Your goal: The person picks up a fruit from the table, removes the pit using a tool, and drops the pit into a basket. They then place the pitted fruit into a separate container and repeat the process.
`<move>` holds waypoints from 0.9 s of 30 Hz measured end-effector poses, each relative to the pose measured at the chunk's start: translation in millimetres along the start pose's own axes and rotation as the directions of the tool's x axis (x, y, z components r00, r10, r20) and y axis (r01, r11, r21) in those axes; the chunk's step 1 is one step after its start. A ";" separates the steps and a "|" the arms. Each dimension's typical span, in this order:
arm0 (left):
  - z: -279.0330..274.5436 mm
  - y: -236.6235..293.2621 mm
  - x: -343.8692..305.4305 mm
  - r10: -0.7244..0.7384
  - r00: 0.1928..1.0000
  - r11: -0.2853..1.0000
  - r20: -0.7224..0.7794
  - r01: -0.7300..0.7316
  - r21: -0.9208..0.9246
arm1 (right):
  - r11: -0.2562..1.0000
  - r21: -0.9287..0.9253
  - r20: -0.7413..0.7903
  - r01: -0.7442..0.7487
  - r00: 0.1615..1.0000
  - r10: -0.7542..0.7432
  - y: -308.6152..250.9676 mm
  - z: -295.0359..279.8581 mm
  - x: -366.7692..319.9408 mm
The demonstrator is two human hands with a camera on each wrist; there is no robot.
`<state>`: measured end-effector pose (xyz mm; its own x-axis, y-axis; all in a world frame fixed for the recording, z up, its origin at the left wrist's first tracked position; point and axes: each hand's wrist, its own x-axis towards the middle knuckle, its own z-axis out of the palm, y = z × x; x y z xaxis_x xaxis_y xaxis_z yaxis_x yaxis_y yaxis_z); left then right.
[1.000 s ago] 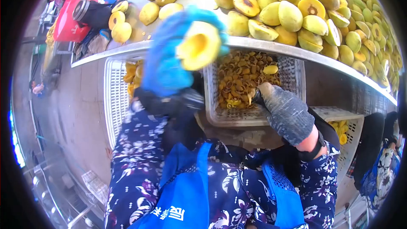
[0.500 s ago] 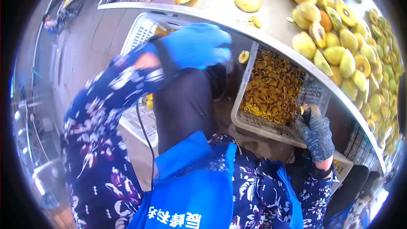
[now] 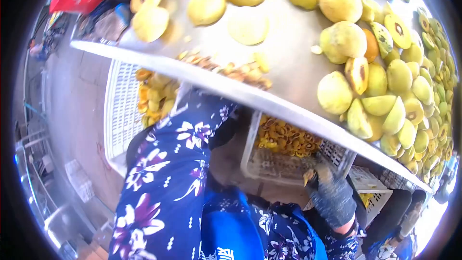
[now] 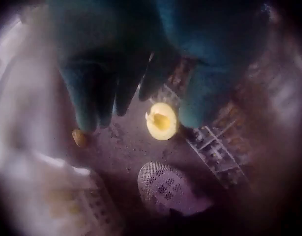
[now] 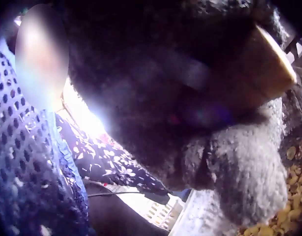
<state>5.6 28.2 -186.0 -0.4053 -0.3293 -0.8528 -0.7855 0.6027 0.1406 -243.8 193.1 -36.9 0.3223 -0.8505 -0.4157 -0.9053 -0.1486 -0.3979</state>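
My left hand, in a blue glove (image 4: 136, 39), reaches down with its fingers spread, as the left wrist view shows. Between thumb and fingers, a yellow peach-like fruit half (image 4: 161, 121) with a hollowed middle shows against the floor, beside a crate. A small brown piece (image 4: 79, 138) is near another fingertip. In the head view the tabletop hides this hand; only its floral sleeve (image 3: 168, 163) appears. My right hand (image 3: 334, 195), grey-gloved, grips a tan wooden-looking handle (image 5: 276, 66) in front of a white crate (image 3: 274, 163) of brownish fruit scraps. The handle's other end is hidden.
Above both crates runs the metal table (image 3: 288, 58), its raised edge (image 3: 192, 74) crossing over my left arm. Fruit halves (image 3: 337, 91) pile up at right. A second white crate (image 3: 120, 115) holds yellow pieces at left. A shoe (image 4: 165, 189) stands near the fruit half.
My left hand held a fruit half up one second ago, then passed over my lap; now it is under the table. The right hand keeps its grip by the crate. The head view has shifted.
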 end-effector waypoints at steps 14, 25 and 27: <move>-17.3 -13.1 79.6 0.047 0.999 0.997 -0.024 -0.046 0.062 | 0.969 0.218 0.076 -0.115 0.992 0.101 5.9 -9.9 -1.3; -8.8 8.5 -57.2 -0.048 0.995 0.997 -0.092 0.053 0.051 | 0.912 0.354 -0.206 0.206 0.969 -0.139 -19.9 -23.1 -11.5; -6.8 16.6 -87.7 -0.065 0.986 0.998 -0.152 0.068 0.017 | 0.899 0.396 -0.213 0.187 0.971 -0.108 -19.4 -22.7 -14.9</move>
<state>24.8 62.2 -105.4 -0.4200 -0.4743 -0.7737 -0.8034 0.5909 0.0739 -237.3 197.3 -4.4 0.3520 -0.9173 -0.1864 -0.6439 -0.0927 -0.7595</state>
